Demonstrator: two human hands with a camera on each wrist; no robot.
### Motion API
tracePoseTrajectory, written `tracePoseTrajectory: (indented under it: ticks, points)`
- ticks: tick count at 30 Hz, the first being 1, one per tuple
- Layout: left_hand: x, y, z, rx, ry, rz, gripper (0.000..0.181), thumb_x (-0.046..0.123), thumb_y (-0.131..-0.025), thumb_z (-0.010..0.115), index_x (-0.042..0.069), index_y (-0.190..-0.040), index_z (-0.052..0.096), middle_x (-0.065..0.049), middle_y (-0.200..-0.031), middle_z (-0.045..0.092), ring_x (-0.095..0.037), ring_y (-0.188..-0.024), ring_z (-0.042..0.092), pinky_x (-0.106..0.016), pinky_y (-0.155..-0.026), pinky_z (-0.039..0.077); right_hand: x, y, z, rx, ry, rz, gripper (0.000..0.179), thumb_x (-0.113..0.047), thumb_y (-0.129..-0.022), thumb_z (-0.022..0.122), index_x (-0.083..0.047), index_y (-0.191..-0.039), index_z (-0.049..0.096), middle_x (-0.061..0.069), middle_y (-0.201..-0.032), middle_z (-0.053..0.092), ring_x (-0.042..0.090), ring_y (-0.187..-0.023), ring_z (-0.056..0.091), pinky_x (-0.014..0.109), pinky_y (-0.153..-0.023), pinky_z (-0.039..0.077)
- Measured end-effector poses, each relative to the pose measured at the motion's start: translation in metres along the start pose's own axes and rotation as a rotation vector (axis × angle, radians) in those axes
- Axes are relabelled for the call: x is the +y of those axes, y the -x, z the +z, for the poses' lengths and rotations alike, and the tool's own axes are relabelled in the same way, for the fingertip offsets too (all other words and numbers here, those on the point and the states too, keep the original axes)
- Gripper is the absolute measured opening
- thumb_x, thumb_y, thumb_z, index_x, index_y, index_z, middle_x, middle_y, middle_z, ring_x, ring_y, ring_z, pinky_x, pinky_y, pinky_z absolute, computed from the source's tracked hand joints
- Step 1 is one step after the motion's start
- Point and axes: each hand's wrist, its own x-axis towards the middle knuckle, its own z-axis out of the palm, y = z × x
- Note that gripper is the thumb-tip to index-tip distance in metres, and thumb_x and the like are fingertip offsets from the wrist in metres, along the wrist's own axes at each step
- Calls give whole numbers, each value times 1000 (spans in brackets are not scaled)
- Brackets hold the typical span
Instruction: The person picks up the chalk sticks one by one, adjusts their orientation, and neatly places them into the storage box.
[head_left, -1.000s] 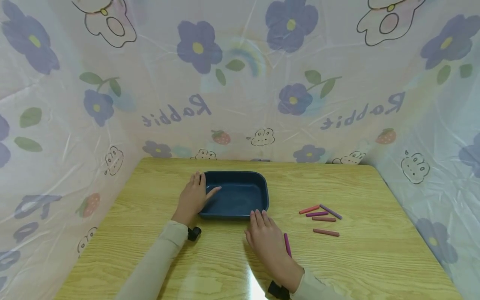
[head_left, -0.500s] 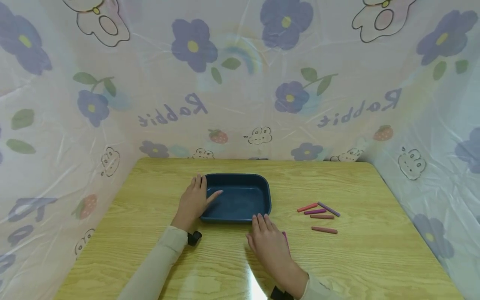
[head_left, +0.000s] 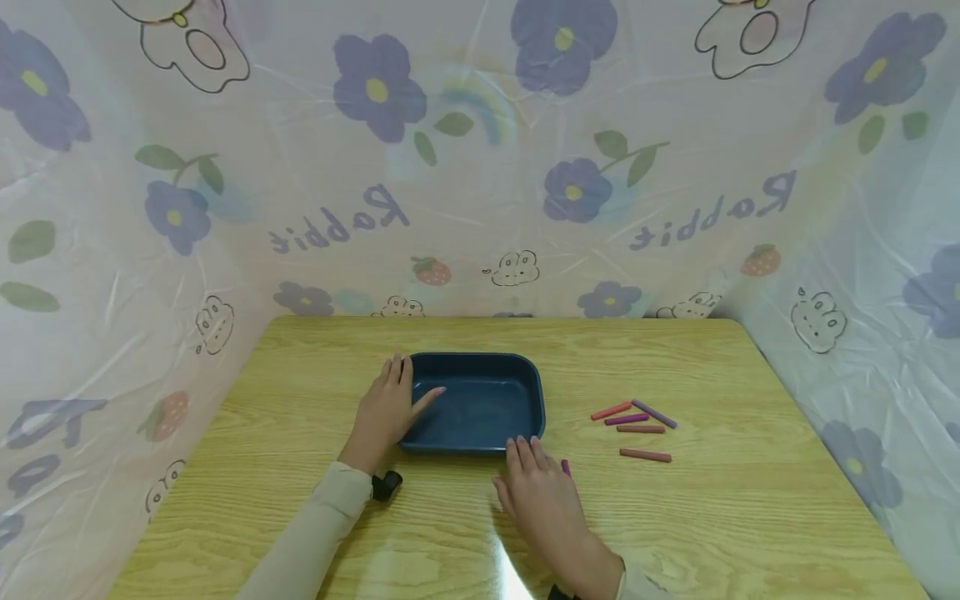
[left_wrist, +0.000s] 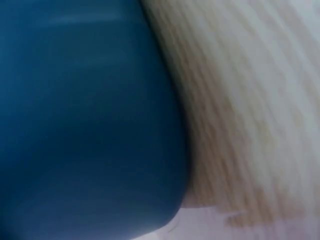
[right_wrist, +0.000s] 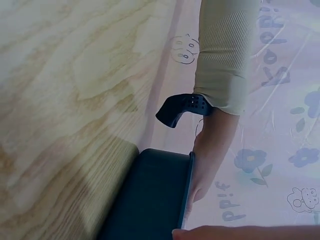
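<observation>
A dark blue rectangular tray (head_left: 480, 414) sits on the wood-grain table. My left hand (head_left: 381, 419) lies over its left wall, fingers extended along the rim and thumb stretched out over the inside. At the front right corner, the straight fingertips of my right hand (head_left: 542, 500) touch the rim. The tray's wall (left_wrist: 95, 115) fills much of the left wrist view, where no fingers show. In the right wrist view the left hand (right_wrist: 202, 175) is behind the tray's far side, its fingers hidden. A magenta stick (head_left: 566, 467) shows partly beside my right hand.
Right of the tray lie several crayon-like sticks, among them a red one (head_left: 611, 411), a purple one (head_left: 654, 413) and a brownish one (head_left: 645, 455). Printed sheeting (head_left: 480, 183) stands around the table's back and sides. Each wrist carries a black mount (head_left: 386, 485).
The tray has slid slightly toward me, both hands moving along with it. My right hand now covers more of the magenta stick. The whole view has shifted a little.
</observation>
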Motion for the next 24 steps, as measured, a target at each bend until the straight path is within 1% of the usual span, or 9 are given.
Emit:
tracePoseTrajectory:
  ticks: [6, 9, 13, 17, 20, 24]
  points:
    - [2, 4, -1, 9, 12, 0, 85, 61, -89, 45, -5, -141, 33, -26, -145, 29, -38, -133, 29, -49, -101, 35, -1, 3, -2, -4, -4, 4, 52, -40, -88, 61, 1, -120, 61, 16, -118, 61, 30, -110, 57, 49, -78, 51]
    - [2, 5, 0, 13, 18, 0, 85, 60, -89, 45, -5, -141, 33, -27, -144, 29, -39, -132, 30, -49, -101, 35, -2, 5, -3, -5, 4, 1, 52, -40, -87, 61, 1, -120, 61, 15, -118, 62, 30, -110, 57, 48, -81, 50]
    - [2, 6, 1, 7, 34, -7, 84, 60, -90, 45, -4, -142, 32, -26, -145, 28, -38, -133, 28, -49, -102, 34, -2, 7, -3, -3, 7, 2, 53, -41, -88, 61, 1, -120, 61, 15, -118, 62, 30, -111, 57, 48, -83, 50]
    - [2, 7, 1, 9, 36, -1, 83, 58, -90, 46, -4, -142, 32, -26, -145, 29, -37, -134, 27, -48, -102, 34, -2, 8, -3, -1, 1, 8, 53, -41, -88, 61, 0, -120, 61, 15, -119, 61, 30, -111, 57, 52, -80, 49]
    - [2, 7, 2, 11, 32, 3, 82, 58, -90, 46, -5, -141, 33, -26, -145, 29, -37, -133, 28, -48, -102, 35, -2, 8, -3, -4, 3, 8, 52, -41, -87, 61, 0, -120, 61, 15, -118, 61, 30, -111, 57, 52, -80, 49]
    - [2, 6, 2, -8, 42, -4, 81, 58, -91, 44, -5, -142, 32, -26, -146, 27, -37, -133, 28, -48, -102, 34, -3, 9, -4, -7, 12, 4, 53, -41, -87, 61, 0, -119, 62, 15, -118, 62, 30, -111, 57, 51, -80, 50]
